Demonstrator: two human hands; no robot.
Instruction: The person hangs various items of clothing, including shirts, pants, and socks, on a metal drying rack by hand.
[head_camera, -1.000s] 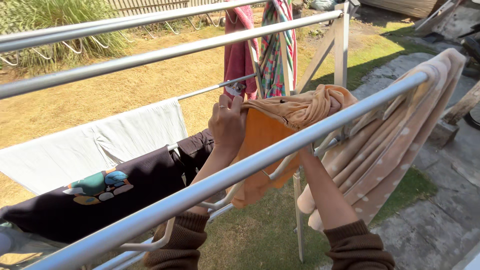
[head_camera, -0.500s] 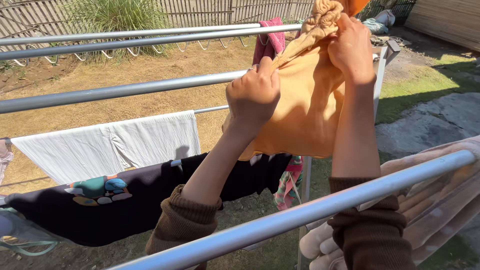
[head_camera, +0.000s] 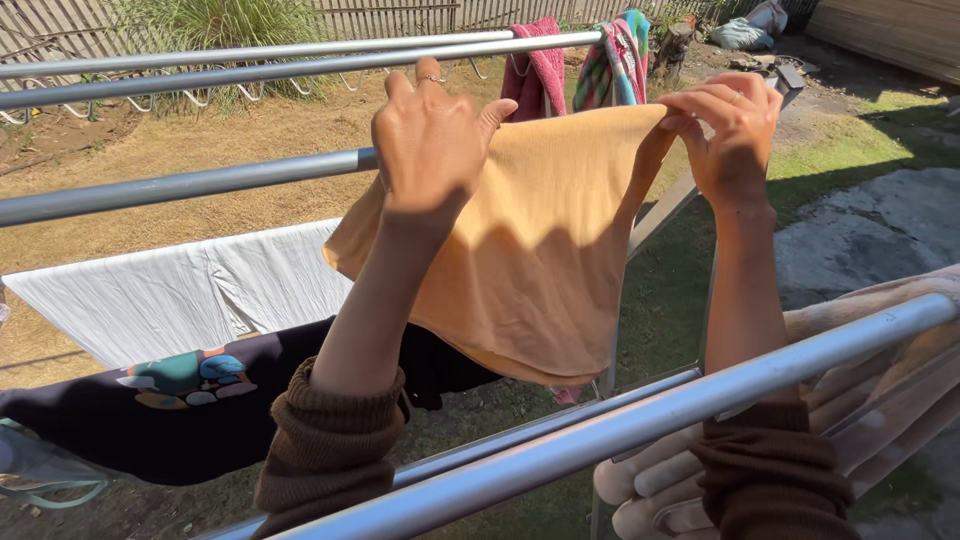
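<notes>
Both hands hold up an orange cloth (head_camera: 540, 240) over the metal drying rack (head_camera: 180, 185). My left hand (head_camera: 430, 135) grips its upper left edge, above the middle rail. At the upper right corner my right hand (head_camera: 725, 125) pinches the cloth between fingers and thumb. The cloth is spread flat between the hands and hangs down in front of the rails. Both arms wear brown knit sleeves and reach up from behind the nearest rail (head_camera: 640, 435).
On lower rails hang a white cloth (head_camera: 180, 290) and a dark garment with a coloured print (head_camera: 180, 400). A pink towel (head_camera: 535, 75) and a striped cloth (head_camera: 610, 65) hang at the far end. A peach dotted blanket (head_camera: 880, 380) drapes at right. Grass and paving lie below.
The bunched orange cloth was lifted off the rail, raised, then opened out flat between the hands. My left hand moved left and up; the right hand came down a little.
</notes>
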